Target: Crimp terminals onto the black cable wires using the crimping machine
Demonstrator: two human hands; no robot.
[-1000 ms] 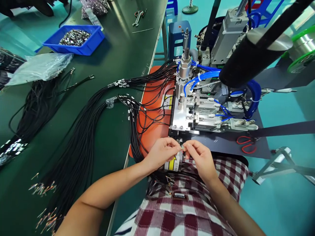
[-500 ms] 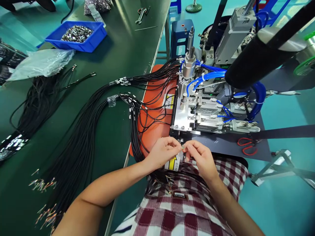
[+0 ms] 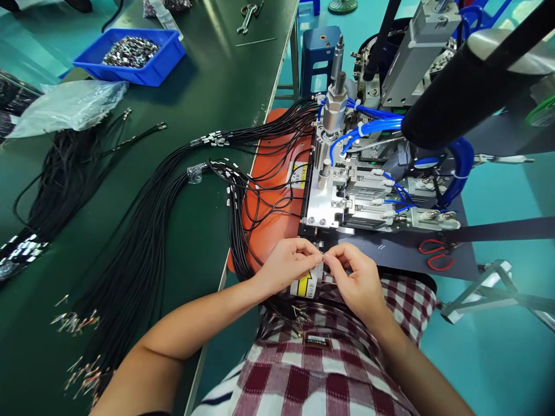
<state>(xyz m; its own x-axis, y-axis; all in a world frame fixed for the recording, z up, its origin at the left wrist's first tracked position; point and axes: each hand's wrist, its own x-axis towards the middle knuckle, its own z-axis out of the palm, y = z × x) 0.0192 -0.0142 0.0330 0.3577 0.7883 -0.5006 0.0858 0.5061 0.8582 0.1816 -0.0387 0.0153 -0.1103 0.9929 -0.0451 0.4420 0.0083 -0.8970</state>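
My left hand (image 3: 287,264) and my right hand (image 3: 356,279) meet in front of my chest, fingertips pinched together on a tiny metal part at a cable end (image 3: 322,258). Both hands hover just below the front of a metal crimping machine (image 3: 342,190) with blue air hoses. A yellow-and-white warning label (image 3: 304,284) shows under my left hand. Black cables (image 3: 255,196) loop over the orange machine base (image 3: 271,173) to the left of my hands.
A long bundle of black cables (image 3: 143,242) with metal ends lies across the dark green bench (image 3: 208,86). A blue bin of metal parts (image 3: 130,55) and a plastic bag (image 3: 69,112) sit far left. Red scissors (image 3: 436,254) lie at the right. A blue stool (image 3: 318,55) stands behind.
My hands stay pinched together at the same place; the fingers shift slightly on the small part. The view has tilted a little.
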